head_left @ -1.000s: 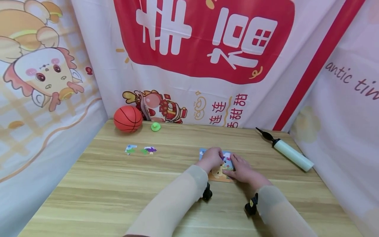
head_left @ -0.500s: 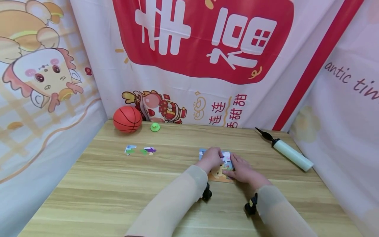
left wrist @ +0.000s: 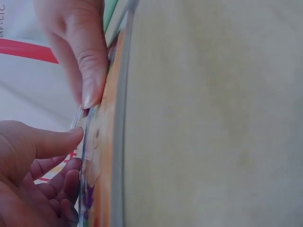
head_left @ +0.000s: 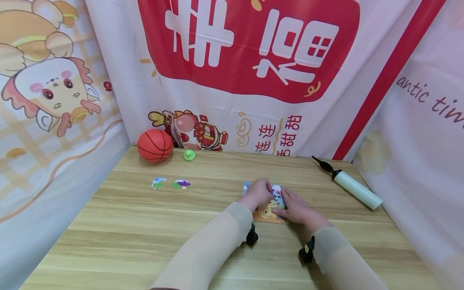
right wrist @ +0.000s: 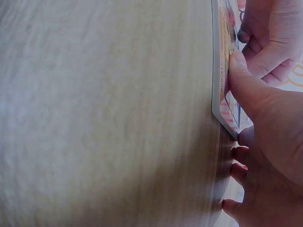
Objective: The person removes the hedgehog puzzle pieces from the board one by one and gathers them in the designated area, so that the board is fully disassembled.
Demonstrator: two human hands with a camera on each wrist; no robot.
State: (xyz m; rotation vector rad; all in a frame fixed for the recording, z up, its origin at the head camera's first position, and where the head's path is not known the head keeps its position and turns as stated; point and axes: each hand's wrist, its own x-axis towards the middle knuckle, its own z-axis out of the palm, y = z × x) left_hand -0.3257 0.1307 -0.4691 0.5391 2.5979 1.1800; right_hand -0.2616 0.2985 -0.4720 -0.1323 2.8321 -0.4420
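A small jigsaw puzzle [head_left: 266,218] with an orange lower edge lies on the wooden table under both hands. My left hand [head_left: 258,192] bends over its upper middle, fingers curled, and pinches a puzzle piece [head_left: 276,193] at the fingertips, partly hidden from the head view. From the left wrist, that thumb [left wrist: 71,136] shows right at the puzzle surface. My right hand [head_left: 299,208] steadies the right side: its thumb [right wrist: 239,71] presses on the picture, while its other fingers extend past the board edge onto the table.
Two loose groups of pieces, one blue and green [head_left: 158,183], one purple and green [head_left: 182,184], lie to the left. At the back left sit a red basketball [head_left: 155,146] and a green toy duck [head_left: 189,155]. A hand pump [head_left: 357,188] lies at the right. Printed curtains surround the table.
Both hands stay nearly in place on the puzzle. The whitish patch beside my left fingertips half a second ago now shows printed colours again.
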